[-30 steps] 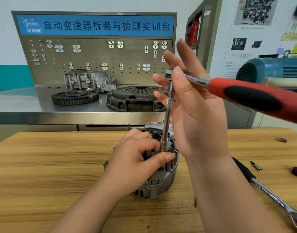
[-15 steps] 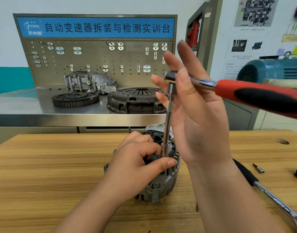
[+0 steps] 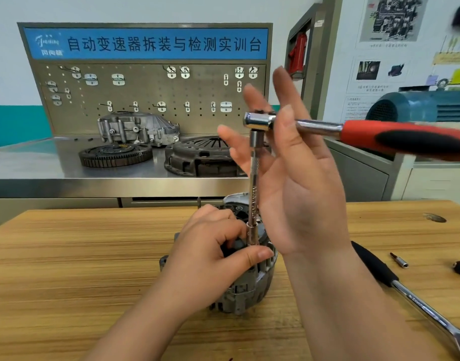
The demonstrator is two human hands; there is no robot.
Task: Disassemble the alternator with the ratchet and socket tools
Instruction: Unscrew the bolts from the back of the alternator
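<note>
pinching socket [image 3: 251, 234] on alternator [image 3: 252, 287], left hand [image 3: 210, 259], right hand [image 3: 302, 194] spread, wooden bench [image 3: 80, 256], pegboard [image 3: 145, 95] behind

Bright, even indoor light with no hard shadows. Only a soft dark patch sits under the alternator [image 3: 252, 290] on the wooden worktop [image 3: 67, 269]. The steel worktop [image 3: 41, 165] behind has a pale sheen, and its front lip glares. Small hot spots show on the chrome of the ratchet [image 3: 367, 135] head and the socket extension [image 3: 254, 178]. The ratchet's red handle is smeared by motion blur toward the right edge. Wall posters [image 3: 390, 19] are soft and unreadable. Wide-angle bend makes the pegboard [image 3: 145, 95] frame bow and the uprights lean near the edges. Centre is sharp.
</note>
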